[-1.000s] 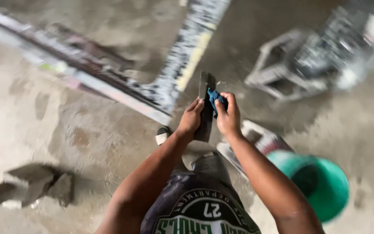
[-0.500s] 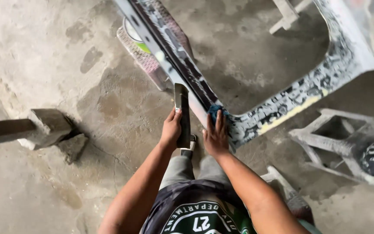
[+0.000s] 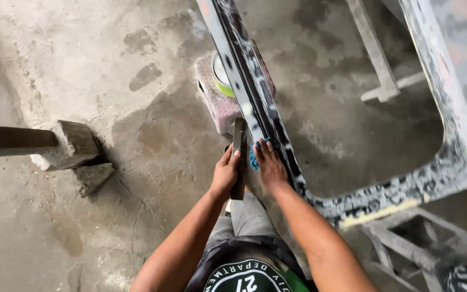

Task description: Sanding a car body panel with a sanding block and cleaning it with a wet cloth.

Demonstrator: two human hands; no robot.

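Note:
My left hand [image 3: 226,174] grips a dark flat block [image 3: 239,157] held upright on its edge, right beside the long rail of a paint-spattered frame [image 3: 255,108]. My right hand [image 3: 270,165] presses flat on a blue pad [image 3: 254,157] against that rail, fingers pointing away from me. The two hands are a few centimetres apart, with the block between them. The frame runs from the top of the view down to the right and bends back along the right edge [image 3: 439,81].
A pink perforated stool [image 3: 217,97] with a green-rimmed container [image 3: 221,75] on it stands under the rail. A concrete block on a wooden post [image 3: 68,143] lies at left. Paint-marked trestle legs [image 3: 401,240] stand at lower right on the stained concrete floor [image 3: 109,65].
The view has swung so the frame rail now runs up and away from me. Both hands have come closer to the rail, the right hand now flat on the blue pad.

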